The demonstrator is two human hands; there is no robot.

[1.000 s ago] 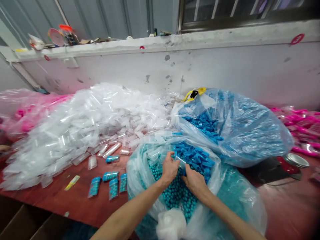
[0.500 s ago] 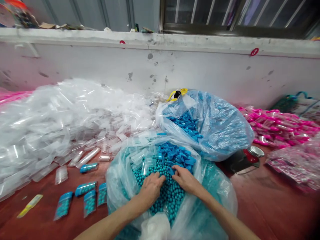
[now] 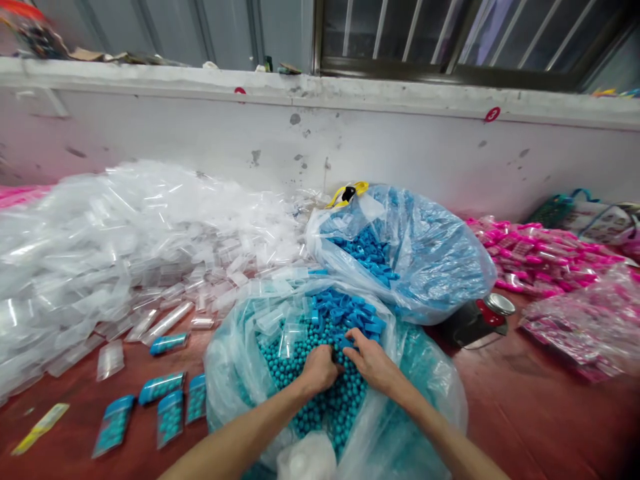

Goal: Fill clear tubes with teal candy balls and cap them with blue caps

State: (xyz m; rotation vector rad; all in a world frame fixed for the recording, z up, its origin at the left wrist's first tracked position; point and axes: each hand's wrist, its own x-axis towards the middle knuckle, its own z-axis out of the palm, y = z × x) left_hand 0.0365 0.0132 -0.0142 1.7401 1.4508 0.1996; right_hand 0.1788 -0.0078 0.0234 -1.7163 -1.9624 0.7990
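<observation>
Dipping among the teal beads (image 3: 350, 400), the left hand (image 3: 321, 369) was curled, its grip hidden. The right hand (image 3: 369, 357), fingers partly open, touched a blue cap (image 3: 346, 341) beside more blue caps (image 3: 363, 312). The open bag (image 3: 230, 360) held both; filled tubes (image 3: 114, 425) lay left, clear tubes (image 3: 185, 253) behind them.

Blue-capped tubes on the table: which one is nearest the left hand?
The rightmost tube, beside the bead bag. The other four lie farther left, farther from the left hand.
</observation>
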